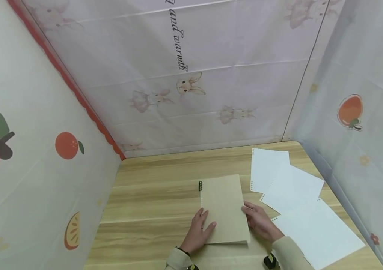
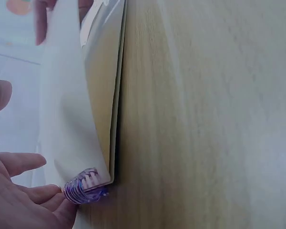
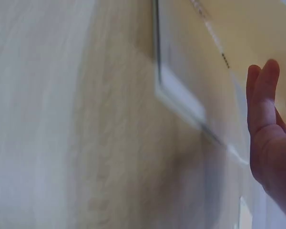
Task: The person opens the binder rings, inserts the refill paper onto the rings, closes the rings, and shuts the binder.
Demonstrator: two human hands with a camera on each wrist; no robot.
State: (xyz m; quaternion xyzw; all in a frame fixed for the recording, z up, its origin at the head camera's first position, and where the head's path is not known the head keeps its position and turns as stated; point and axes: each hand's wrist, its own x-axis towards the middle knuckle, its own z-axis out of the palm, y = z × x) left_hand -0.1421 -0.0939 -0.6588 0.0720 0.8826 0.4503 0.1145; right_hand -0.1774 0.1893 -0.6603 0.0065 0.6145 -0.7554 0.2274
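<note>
A loose-leaf notebook lies on the table, its beige sheet uppermost and black coil visible at the upper left edge. My left hand rests at the lower left of the notebook, thumb spread over the sheet. In the left wrist view, its fingers touch a purplish coil at the spine. My right hand pinches the right edge of the beige sheet between thumb and fingers. That sheet stands raised from the layers below. In the right wrist view, the fingers reach along the raised sheet.
Three white punched sheets lie fanned at the right: a far one, a middle one and a near one, close to the right forearm. Printed cloth walls enclose the wooden table at the back and both sides.
</note>
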